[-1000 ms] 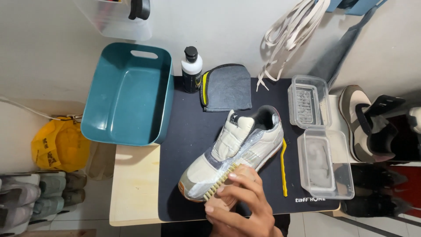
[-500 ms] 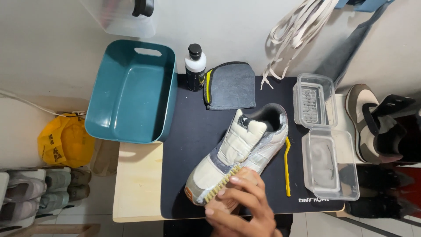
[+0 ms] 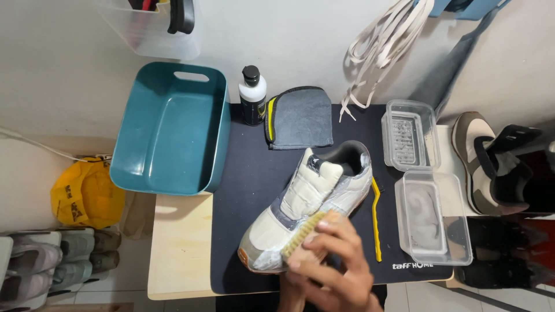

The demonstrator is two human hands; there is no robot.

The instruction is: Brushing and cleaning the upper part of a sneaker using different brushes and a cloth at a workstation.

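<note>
A white and grey sneaker (image 3: 309, 193) without laces lies at an angle on a black mat (image 3: 254, 173), toe toward me and wet with foam along its sole. My right hand (image 3: 332, 268) comes in from the bottom edge. It grips a wooden brush (image 3: 303, 234) with pale bristles, pressed against the sneaker's lower side near the toe. My left hand does not show. A yellow-handled small brush (image 3: 376, 222) lies on the mat just right of the sneaker.
A teal tub (image 3: 167, 130) stands at the left. A black and white bottle (image 3: 252, 95) and a folded grey cloth (image 3: 300, 118) lie behind the sneaker, with white laces (image 3: 376, 46) on the wall. Two clear plastic boxes (image 3: 425, 214) and another shoe (image 3: 485, 162) are at the right.
My right hand has shifted the brush slightly to the right along the sneaker's side. The sneaker has stayed in place on the mat.
</note>
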